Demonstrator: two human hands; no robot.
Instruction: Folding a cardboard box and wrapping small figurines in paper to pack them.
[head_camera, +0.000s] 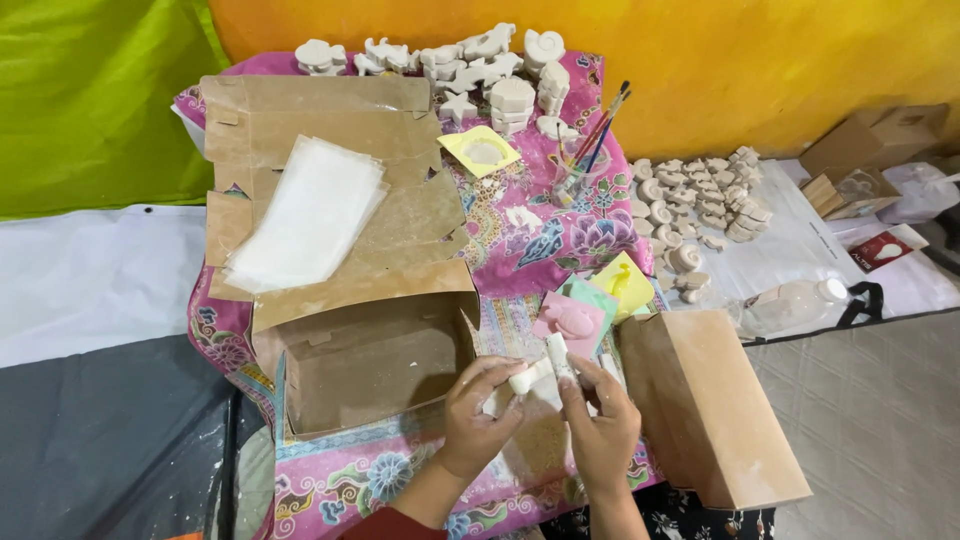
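My left hand (478, 415) and my right hand (600, 425) meet over the front of a low table covered with a pink patterned cloth (520, 225). Both grip a small white plaster figure (545, 365) between their fingertips; one white end pokes out leftward, another upward. Just beyond the hands lie coloured moulds: a pink one (570, 322), a green one (590, 293) and a yellow one (622, 280). An open brown cardboard box (375, 365) sits to the left of my hands.
A stack of clear plastic bags (310, 212) lies on flattened cardboard (320, 120). White plaster figures (480, 65) crowd the table's far edge; more (700, 200) lie on a white sheet at right. A glass of paintbrushes (580, 170), a brown box (715, 405) and a plastic bottle (795, 305) stand nearby.
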